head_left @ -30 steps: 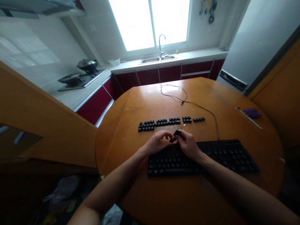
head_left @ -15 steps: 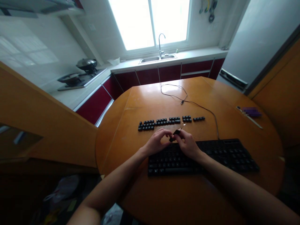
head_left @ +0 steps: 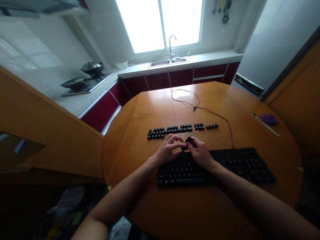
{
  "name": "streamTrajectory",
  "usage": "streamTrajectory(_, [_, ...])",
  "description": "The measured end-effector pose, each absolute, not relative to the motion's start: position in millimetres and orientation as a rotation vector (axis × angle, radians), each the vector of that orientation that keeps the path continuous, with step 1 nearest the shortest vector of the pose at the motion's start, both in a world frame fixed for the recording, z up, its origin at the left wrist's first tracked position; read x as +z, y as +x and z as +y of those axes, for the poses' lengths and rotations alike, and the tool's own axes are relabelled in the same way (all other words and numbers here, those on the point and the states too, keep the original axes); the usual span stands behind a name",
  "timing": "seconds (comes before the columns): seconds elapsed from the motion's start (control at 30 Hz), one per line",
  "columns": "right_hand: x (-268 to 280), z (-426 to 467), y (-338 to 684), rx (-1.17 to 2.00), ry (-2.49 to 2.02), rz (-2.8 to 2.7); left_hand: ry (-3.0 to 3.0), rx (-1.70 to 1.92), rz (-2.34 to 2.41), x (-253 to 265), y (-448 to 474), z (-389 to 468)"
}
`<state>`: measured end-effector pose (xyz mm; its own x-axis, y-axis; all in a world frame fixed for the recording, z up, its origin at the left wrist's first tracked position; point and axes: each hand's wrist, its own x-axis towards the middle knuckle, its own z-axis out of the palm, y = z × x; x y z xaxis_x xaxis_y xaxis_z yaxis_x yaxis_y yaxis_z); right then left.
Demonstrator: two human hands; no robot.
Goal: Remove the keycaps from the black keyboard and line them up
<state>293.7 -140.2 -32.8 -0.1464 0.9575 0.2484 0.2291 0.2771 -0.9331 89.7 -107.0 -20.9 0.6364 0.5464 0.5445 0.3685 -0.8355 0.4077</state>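
Above the back edge of a black keyboard (head_left: 192,181), both my hands meet. My right hand (head_left: 200,153) is closed round a small black tool (head_left: 189,140) with thin wire prongs (head_left: 194,134) pointing away from me, which looks like a wire keycap puller. The thumb and fingertips of my left hand (head_left: 170,150) press together at the tool's near end, by a small dark piece (head_left: 184,148); whether that is a keycap or part of the handle I cannot tell. Beyond my hands, loose black keycaps (head_left: 158,133) lie in grouped rows.
A thin cable (head_left: 222,117) runs from the keyboard and coils at the back of the wooden table (head_left: 132,143). On the right lie a white stick-like item (head_left: 271,130) and a purple object (head_left: 269,119). Past the table stand a counter with a sink (head_left: 160,63) and a stove.
My left fingers have shifted slightly right and closed in on the near end of the tool. The wire prongs have tilted a little; the keyboard and keycap rows stay put.
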Motion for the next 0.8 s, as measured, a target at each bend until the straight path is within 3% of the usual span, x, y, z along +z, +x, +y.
streamTrajectory(0.8, [-31.2, -142.3, 294.0, 0.958, -1.100, -1.634, 2.537, 0.915, 0.755, -21.6, 90.5, -108.2])
